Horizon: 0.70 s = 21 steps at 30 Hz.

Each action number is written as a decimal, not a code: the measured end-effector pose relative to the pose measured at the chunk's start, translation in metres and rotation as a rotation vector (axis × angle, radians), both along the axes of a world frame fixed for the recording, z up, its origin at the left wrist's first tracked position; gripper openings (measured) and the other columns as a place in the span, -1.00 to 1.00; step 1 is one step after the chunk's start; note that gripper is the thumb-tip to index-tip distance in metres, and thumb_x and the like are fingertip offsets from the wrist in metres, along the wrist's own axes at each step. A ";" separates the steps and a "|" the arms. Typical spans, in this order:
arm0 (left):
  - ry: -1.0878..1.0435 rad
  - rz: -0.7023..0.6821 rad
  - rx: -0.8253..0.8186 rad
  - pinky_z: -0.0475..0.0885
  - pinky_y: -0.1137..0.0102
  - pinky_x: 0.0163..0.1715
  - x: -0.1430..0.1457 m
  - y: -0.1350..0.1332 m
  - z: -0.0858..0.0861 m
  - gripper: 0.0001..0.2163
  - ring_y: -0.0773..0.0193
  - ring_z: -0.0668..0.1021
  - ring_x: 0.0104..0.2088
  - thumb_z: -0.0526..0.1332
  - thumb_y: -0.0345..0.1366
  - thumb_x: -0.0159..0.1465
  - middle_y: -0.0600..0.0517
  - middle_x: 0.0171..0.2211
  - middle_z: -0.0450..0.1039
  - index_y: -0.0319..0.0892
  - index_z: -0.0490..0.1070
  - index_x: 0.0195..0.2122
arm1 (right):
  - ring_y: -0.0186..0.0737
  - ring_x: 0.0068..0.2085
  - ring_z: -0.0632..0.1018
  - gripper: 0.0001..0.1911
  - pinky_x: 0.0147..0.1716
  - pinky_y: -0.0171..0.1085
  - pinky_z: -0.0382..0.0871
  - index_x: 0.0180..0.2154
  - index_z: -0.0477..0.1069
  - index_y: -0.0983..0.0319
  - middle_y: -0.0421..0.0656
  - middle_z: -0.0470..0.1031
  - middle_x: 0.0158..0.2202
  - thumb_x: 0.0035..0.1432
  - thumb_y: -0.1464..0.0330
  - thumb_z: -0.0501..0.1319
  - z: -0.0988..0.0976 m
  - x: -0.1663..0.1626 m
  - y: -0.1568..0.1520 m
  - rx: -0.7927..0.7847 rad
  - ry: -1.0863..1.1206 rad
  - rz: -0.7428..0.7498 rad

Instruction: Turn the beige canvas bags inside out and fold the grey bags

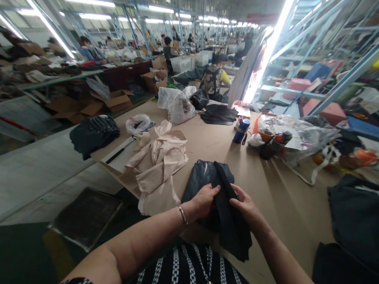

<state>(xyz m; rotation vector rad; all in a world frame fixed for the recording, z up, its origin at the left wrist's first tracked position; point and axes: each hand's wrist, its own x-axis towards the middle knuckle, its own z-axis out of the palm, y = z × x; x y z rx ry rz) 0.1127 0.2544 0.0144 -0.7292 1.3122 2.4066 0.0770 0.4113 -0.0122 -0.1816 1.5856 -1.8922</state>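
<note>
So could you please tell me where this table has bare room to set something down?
Bare table lies right of the dark fabric, and between the beige cloth and blue bottle. The right edge around the plastic bag is crowded.

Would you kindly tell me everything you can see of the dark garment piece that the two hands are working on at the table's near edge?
The dark garment piece looks like blue-black woven cloth, denim-like, lying mostly flat on the brown table. A darker strip runs diagonally over it, and black fabric hangs off the table's near edge. The left hand presses on its lower part; the right hand pinches the strip. Cream fabric lies just to its left, close by.
</note>
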 end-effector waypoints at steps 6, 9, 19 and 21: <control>0.165 -0.181 0.024 0.40 0.45 -0.41 0.002 0.005 0.016 -0.74 0.31 0.50 -0.43 0.27 -0.44 -0.07 -0.06 -0.39 0.50 -0.32 0.47 -0.29 | -0.16 -0.24 0.52 -0.31 -0.23 -0.24 0.41 0.04 0.30 0.16 -0.20 0.53 -0.22 -0.20 0.33 0.42 0.013 -0.005 0.025 0.148 0.141 -0.013; 0.202 -0.249 0.072 0.38 0.48 -0.43 0.007 0.004 0.031 -0.72 0.32 0.49 -0.45 0.23 -0.50 -0.15 -0.03 -0.42 0.51 -0.29 0.49 -0.34 | -0.20 -0.34 0.49 -0.59 -0.32 -0.27 0.38 -0.22 0.44 0.26 -0.19 0.53 -0.34 -0.13 0.21 0.37 0.014 -0.013 0.041 0.120 0.033 0.011; 0.094 -0.672 0.270 0.43 0.50 -0.39 0.022 0.015 0.067 -0.79 0.36 0.50 -0.50 0.24 -0.53 -0.32 0.00 -0.54 0.49 -0.32 0.47 -0.56 | -0.10 -0.39 0.50 -0.52 -0.35 -0.15 0.40 -0.39 0.45 0.21 -0.12 0.53 -0.44 -0.17 -0.06 0.29 0.002 -0.018 0.045 -0.044 -0.074 -0.291; 0.145 -0.562 0.172 0.39 0.51 -0.44 0.007 -0.006 0.070 -0.81 0.37 0.48 -0.54 0.20 -0.54 -0.31 0.00 -0.57 0.48 -0.34 0.47 -0.58 | -0.07 -0.31 0.53 -0.44 -0.29 -0.09 0.43 -0.24 0.46 0.18 -0.09 0.55 -0.33 -0.03 -0.14 0.14 0.023 0.001 0.051 -0.127 -0.082 -0.251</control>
